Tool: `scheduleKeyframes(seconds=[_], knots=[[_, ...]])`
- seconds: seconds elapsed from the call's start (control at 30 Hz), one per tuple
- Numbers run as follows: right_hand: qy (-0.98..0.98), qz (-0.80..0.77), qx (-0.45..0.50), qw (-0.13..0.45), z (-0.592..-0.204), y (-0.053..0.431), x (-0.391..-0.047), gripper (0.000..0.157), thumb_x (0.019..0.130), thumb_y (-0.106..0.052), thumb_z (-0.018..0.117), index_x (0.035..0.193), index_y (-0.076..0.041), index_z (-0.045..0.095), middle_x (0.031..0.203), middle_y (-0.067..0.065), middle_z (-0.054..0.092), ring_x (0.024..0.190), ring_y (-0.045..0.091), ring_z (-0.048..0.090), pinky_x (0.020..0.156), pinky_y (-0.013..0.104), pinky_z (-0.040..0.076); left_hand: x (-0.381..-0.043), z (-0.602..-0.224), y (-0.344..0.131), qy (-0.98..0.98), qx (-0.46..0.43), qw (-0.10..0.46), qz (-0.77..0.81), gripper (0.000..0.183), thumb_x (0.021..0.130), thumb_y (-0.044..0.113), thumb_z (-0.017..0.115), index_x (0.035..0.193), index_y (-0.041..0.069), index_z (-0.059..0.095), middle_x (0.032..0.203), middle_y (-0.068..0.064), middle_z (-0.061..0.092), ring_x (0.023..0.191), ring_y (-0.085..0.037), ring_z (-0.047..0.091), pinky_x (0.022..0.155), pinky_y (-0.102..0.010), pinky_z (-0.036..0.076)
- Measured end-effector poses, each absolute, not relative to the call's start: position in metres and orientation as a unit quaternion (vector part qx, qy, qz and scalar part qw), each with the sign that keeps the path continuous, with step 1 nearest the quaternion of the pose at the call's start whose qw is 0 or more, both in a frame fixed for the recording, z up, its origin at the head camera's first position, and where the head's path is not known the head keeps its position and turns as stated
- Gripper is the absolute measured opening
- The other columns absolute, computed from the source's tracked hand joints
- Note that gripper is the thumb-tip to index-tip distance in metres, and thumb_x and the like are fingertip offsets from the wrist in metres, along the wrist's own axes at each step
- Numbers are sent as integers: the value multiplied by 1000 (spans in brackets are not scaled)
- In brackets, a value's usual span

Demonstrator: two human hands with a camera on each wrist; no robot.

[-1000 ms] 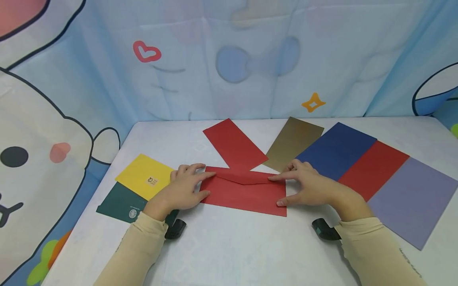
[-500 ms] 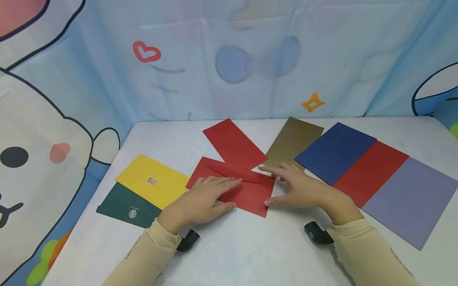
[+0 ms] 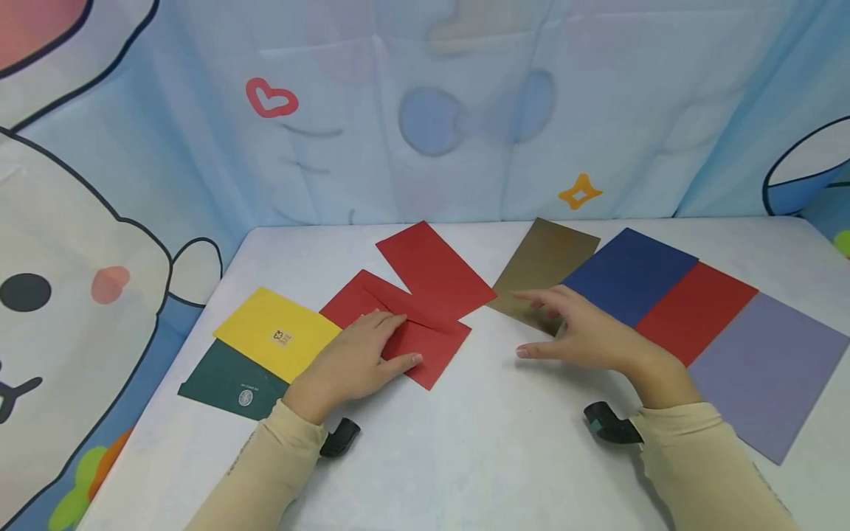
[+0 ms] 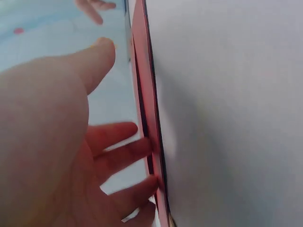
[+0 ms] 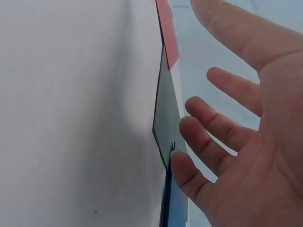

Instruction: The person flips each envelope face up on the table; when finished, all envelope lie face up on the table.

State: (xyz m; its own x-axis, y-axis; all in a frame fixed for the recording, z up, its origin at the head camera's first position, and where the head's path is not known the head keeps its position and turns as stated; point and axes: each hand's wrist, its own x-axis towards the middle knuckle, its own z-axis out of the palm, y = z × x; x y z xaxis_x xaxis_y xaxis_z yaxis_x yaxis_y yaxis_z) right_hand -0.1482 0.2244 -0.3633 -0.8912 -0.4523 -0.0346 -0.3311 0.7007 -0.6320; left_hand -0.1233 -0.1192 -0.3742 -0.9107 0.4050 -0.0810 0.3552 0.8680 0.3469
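Observation:
A red envelope (image 3: 434, 350) with a pointed flap lies tilted on the white table in the head view. My left hand (image 3: 352, 365) rests on it, fingers spread, covering its lower left part. In the left wrist view the fingertips touch the thin red edge of the envelope (image 4: 147, 80). Apart from that envelope, my right hand (image 3: 591, 332) hovers with fingers loosely spread and nothing between them. Its fingers are nearest to a gold envelope (image 3: 541, 258), partly covering that in the head view. Behind, a second red envelope (image 3: 432, 265) meets the first one's upper edge.
A yellow envelope (image 3: 265, 321) overlaps a dark green one (image 3: 229, 376) on the left. Blue (image 3: 631, 273), red (image 3: 697, 313) and lavender (image 3: 770, 376) sheets or envelopes overlap on the right. A printed curtain (image 3: 332, 169) hangs behind the table (image 3: 465, 464).
The flapped red envelope has turned and slid left, with my left hand coming onto its face. My right hand has let go of its right end and moved away to the right.

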Motion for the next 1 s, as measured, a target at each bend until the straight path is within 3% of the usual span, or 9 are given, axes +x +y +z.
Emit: scheduleKeyframes(seconds=[0.17, 0.43, 0.8, 1.0], knots=[[917, -321, -215, 99, -363, 229, -149, 84, 81, -47, 83, 148, -11, 49, 135, 15, 51, 120, 33, 49, 86, 48, 50, -125, -374, -121, 974, 152, 70, 154, 79, 94, 54, 64, 153, 8, 41, 153, -11, 42, 147, -34, 27, 119, -49, 19], [912, -326, -224, 110, -366, 230, -151, 82, 81, -45, 83, 147, -10, 51, 137, 17, 52, 118, 36, 50, 86, 51, 50, -111, -360, -110, 958, 235, 95, 136, 67, 94, 54, 64, 151, 22, 49, 145, -5, 51, 131, -30, 43, 108, -52, 33], [906, -330, -236, 115, -366, 230, -151, 80, 81, -42, 84, 145, -6, 52, 135, 15, 54, 114, 31, 49, 86, 47, 49, -120, -362, -125, 981, 125, 84, 120, 78, 92, 53, 67, 151, 7, 45, 148, -12, 48, 137, -30, 44, 110, -47, 39], [907, -327, -242, 112, -366, 230, -150, 78, 81, -40, 85, 143, -4, 54, 130, 13, 56, 111, 30, 49, 85, 46, 48, -125, -364, -128, 984, 122, 63, 111, 80, 92, 54, 66, 151, 5, 44, 146, -15, 49, 137, -33, 43, 111, -48, 37]])
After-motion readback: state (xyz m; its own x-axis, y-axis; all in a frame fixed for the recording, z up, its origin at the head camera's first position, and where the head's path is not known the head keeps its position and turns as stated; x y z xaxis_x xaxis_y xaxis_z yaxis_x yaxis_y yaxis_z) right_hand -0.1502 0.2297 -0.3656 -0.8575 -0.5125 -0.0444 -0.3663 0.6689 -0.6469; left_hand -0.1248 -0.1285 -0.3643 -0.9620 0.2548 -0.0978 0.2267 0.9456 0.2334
